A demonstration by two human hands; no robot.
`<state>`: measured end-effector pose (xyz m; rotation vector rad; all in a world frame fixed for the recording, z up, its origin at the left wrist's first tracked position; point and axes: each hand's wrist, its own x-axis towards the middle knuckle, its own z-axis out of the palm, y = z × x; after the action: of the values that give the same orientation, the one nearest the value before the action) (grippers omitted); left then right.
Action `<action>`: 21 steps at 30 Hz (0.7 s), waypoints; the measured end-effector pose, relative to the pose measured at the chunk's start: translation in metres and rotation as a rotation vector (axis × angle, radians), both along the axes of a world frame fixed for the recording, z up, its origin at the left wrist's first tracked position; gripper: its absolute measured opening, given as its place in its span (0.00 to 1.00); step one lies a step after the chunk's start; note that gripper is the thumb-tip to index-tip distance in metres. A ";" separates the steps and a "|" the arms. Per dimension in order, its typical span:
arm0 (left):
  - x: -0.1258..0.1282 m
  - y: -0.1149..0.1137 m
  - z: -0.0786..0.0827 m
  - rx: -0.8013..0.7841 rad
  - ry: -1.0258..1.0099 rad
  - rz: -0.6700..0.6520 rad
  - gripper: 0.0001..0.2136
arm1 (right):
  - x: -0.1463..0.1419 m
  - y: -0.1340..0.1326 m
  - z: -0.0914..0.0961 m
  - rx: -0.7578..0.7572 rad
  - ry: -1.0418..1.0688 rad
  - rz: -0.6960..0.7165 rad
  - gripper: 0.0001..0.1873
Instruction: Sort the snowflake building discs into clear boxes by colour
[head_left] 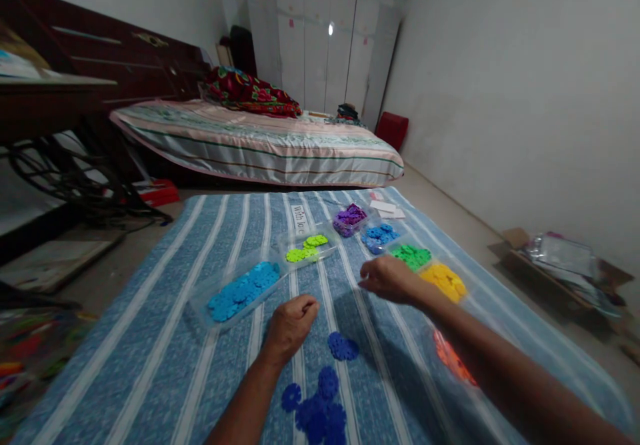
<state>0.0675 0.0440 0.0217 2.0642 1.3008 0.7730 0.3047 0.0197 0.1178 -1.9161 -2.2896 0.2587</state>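
Observation:
My left hand [293, 325] is curled into a loose fist over the blue striped blanket [150, 365], just left of loose dark blue snowflake discs [320, 398]. What it holds, if anything, is hidden. My right hand [387, 278] hovers palm down with fingers bent, beside the green discs [411, 255] and yellow discs [444, 281]. A clear tray of light blue discs [243, 290] lies left of my left hand. Another tray holds lime green discs [306, 247].
Purple discs [349, 219], mid-blue discs [380, 236] and orange discs [453, 359] also lie on the blanket. A bed [260, 145] stands beyond it. Dark wooden furniture [75, 91] is at the left, boxes with plastic bags [565, 265] at the right wall.

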 end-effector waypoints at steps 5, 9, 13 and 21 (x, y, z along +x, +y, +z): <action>0.000 -0.001 0.002 -0.013 -0.005 0.014 0.10 | -0.056 -0.052 -0.035 -0.060 -0.055 0.138 0.10; 0.000 -0.003 0.002 -0.011 -0.011 0.019 0.10 | -0.073 -0.066 -0.052 -0.069 -0.064 0.099 0.13; 0.000 -0.004 0.002 0.003 -0.013 0.012 0.10 | -0.074 -0.072 -0.060 -0.066 -0.019 0.065 0.12; 0.004 -0.007 0.001 -0.032 -0.037 0.025 0.09 | -0.063 -0.080 -0.066 -0.054 0.099 0.059 0.09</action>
<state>0.0715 0.0368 0.0229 2.0032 1.3124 0.7922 0.2418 -0.0605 0.0516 -1.8186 -2.2999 0.4167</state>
